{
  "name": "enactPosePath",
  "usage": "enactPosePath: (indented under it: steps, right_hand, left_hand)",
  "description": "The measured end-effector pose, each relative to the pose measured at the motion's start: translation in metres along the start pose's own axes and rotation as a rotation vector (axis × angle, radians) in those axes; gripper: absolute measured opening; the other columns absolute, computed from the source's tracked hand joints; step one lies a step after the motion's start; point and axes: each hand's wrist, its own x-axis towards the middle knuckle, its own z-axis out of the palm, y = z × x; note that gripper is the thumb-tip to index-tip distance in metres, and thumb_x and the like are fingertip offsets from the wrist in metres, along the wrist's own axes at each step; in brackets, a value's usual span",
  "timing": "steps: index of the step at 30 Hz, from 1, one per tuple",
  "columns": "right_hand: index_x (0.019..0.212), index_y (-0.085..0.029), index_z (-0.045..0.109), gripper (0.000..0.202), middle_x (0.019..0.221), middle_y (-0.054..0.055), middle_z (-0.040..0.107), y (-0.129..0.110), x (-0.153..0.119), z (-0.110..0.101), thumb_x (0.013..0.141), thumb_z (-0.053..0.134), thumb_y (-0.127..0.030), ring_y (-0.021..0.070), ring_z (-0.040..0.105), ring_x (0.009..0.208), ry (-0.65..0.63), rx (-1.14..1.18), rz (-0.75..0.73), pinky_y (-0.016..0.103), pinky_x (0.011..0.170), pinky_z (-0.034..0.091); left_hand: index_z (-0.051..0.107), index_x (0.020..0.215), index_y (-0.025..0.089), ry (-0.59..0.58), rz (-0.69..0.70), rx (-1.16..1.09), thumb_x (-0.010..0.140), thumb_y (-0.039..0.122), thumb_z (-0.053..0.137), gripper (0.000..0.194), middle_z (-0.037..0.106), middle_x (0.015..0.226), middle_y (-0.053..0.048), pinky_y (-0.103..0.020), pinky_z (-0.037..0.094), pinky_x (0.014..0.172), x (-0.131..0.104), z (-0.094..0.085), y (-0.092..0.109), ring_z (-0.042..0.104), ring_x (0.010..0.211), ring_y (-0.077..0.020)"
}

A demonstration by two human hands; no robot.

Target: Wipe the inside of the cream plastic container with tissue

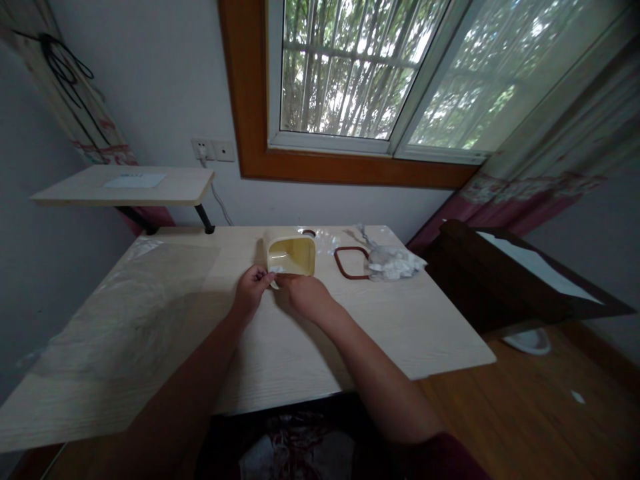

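Observation:
A cream plastic container (291,255) lies on the table with its open mouth facing me. My left hand (249,291) is at the container's near left corner, thumb and fingers pinched together. Beside it, my right hand (309,295) is closed in front of the lower rim, its fingertips meeting those of the left. A small whitish bit shows at the fingertips, too small to name. Right of the container lies a reddish-brown square ring (343,273), one side against a clear plastic bag (397,263) with white pieces in it.
The pale wooden table (400,327) carries a clear plastic sheet (130,313) on the left. A raised shelf (185,190) on black legs stands at the back left. Behind are a wall socket (203,149) and a window; a dark wooden piece of furniture (480,287) is on the right.

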Motion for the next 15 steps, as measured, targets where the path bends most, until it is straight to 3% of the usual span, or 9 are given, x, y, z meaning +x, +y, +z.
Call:
enactPosePath:
  steps: [15]
  right_hand:
    - [0.123,-0.015,0.068,0.039,0.106,0.020,0.075,0.011,0.002,-0.005,0.098,0.039,-0.014,0.0314,0.074,0.098,-0.003,-0.130,0.210,0.041,0.080,0.057]
  left_hand:
    - [0.052,0.073,0.021,-0.007,-0.012,-0.007,0.077,0.045,0.071,0.031,0.039,0.052,0.008,-0.023,0.026,0.050,-0.002,0.001,0.006,0.035,0.049,-0.0097]
